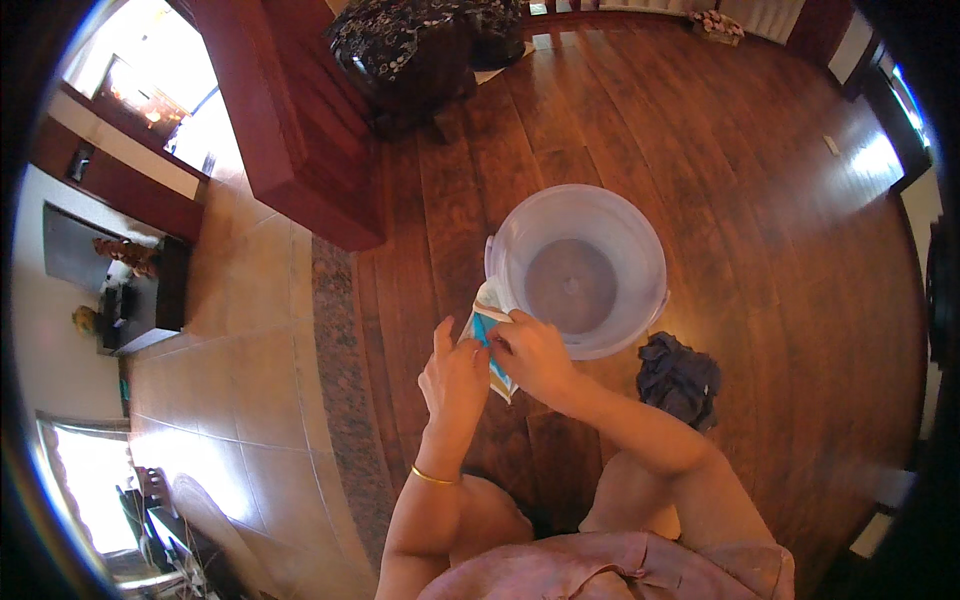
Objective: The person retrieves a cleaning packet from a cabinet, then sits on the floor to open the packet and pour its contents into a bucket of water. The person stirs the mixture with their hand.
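Both of my hands grip a small, partly folded packet (482, 324) with white, blue and tan areas. My left hand (454, 375) pinches its left side, with the index finger raised. On its right side, the fingers of my right hand (534, 352) are bent over the blue part. What the packet holds is hidden. Right beyond my hands stands a translucent plastic bucket (646, 247), its round bottom visible through the open top. A dark, crumpled cloth (678, 381) lies on the floor to the bucket's lower right, beside my right forearm.
Dark wood planks (780, 300) form the floor around the bucket. A speckled stone strip (337, 337) separates them from beige tiles (247, 375) at left. A red-brown pillar (300, 135) rises at upper left, near a table with a dark patterned cover (397, 52).
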Available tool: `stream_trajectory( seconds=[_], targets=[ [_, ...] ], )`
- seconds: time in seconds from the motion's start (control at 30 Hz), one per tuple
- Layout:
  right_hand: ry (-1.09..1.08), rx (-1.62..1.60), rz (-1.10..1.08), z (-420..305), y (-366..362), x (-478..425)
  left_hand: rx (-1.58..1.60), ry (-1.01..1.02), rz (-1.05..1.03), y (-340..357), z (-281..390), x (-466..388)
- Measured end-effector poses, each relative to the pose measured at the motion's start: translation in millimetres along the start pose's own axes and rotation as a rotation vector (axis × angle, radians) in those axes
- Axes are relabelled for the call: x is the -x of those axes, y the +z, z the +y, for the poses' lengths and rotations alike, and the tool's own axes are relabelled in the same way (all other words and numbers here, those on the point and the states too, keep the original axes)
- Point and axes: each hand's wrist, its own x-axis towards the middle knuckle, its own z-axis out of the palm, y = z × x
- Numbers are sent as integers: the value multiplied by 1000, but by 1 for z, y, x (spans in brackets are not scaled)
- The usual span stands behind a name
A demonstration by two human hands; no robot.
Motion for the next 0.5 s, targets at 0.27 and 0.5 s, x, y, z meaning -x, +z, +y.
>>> stream_trajectory(
  seconds=[0.27, 0.5],
  targets=[
    [-2, -51, 72, -22, -21, 10, 248, 0, -68, 3, -13, -7],
    [20, -83, 24, -30, -22, 12, 265, -4, -57, -1, -10, -5]
  ],
)
